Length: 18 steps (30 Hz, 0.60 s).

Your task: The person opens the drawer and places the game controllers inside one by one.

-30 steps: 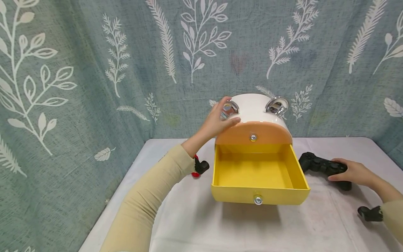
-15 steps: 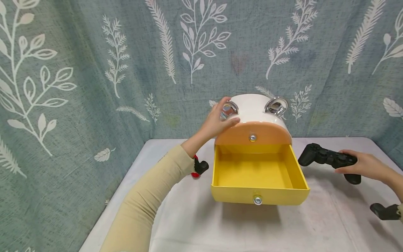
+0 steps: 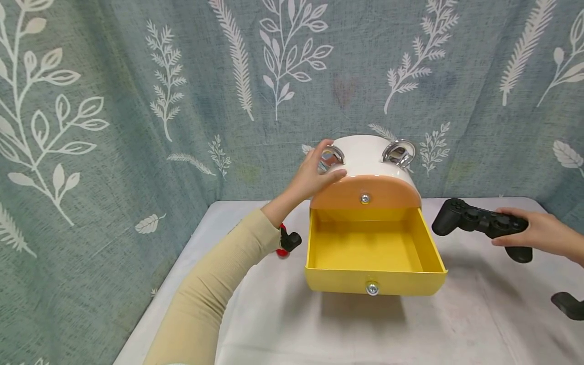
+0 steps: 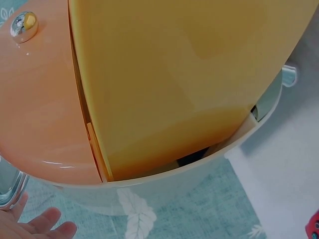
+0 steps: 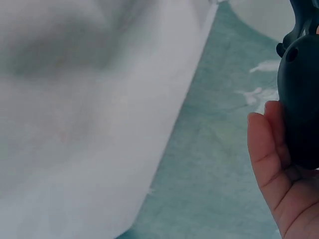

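A white rounded box (image 3: 362, 154) with an orange upper front (image 3: 335, 196) stands on the table. Its lower yellow drawer (image 3: 376, 282) is pulled out, and nothing lies inside. My left hand (image 3: 315, 175) rests on the box's upper left, thumb on the top near the front edge, fingers beside the left chrome ring (image 3: 336, 153). In the left wrist view several fingertips (image 4: 47, 219) show, spread and loose. To the drawer's right, my right hand (image 3: 545, 234) holds a black game controller (image 3: 483, 221) by one end, raised over the table. The right wrist view shows the fingers along its grip (image 5: 301, 109).
A second chrome ring (image 3: 397, 147) sits on the box's right side. Partly hidden behind my left forearm is a red object (image 3: 283, 252). A white cloth covers the table (image 3: 260, 314), and a patterned grey-green curtain (image 3: 191, 91) hangs behind and to the left.
My right hand has lifted the game controller off the table and moved it slightly up and to the right. The left hand, box and drawer stay as they were.
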Available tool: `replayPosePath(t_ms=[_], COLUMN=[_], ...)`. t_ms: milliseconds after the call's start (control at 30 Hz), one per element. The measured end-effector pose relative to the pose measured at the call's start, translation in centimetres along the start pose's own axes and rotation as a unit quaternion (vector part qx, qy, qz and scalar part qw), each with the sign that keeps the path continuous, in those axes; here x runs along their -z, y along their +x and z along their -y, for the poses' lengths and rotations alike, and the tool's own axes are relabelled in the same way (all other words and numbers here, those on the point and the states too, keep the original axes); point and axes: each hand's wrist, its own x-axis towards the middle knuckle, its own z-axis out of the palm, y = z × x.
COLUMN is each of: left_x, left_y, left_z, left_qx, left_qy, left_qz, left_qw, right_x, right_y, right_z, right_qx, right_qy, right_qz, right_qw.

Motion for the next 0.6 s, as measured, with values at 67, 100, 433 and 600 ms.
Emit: replayPosePath(t_ms=[67,100,433,600], left_x=[0.0,0.0,0.0,0.1], left_y=[0.0,0.0,0.0,-0.1], left_z=[0.0,-0.1,0.0,0.0], left_qx=[0.001,0.002,-0.004,-0.005], left_qy=[0.003,0.004,-0.001,0.0], left_qz=[0.0,0.0,0.0,0.002], left_qw=[1.0,1.0,1.0,1.0], right_x=[0.4,0.6,2.5,3.5], right_y=[-0.2,-0.3,-1.7,-2.4], right_z=[0.5,0.7,3.2,4.0], right_qx=[0.0,0.001,0.005,0.011], right_qy=[-0.001,-0.002,-0.034,-0.04], right_qz=[-0.002,-0.005,-0.025,-0.035], right_qw=[1.0,1.0,0.9991,0.9985])
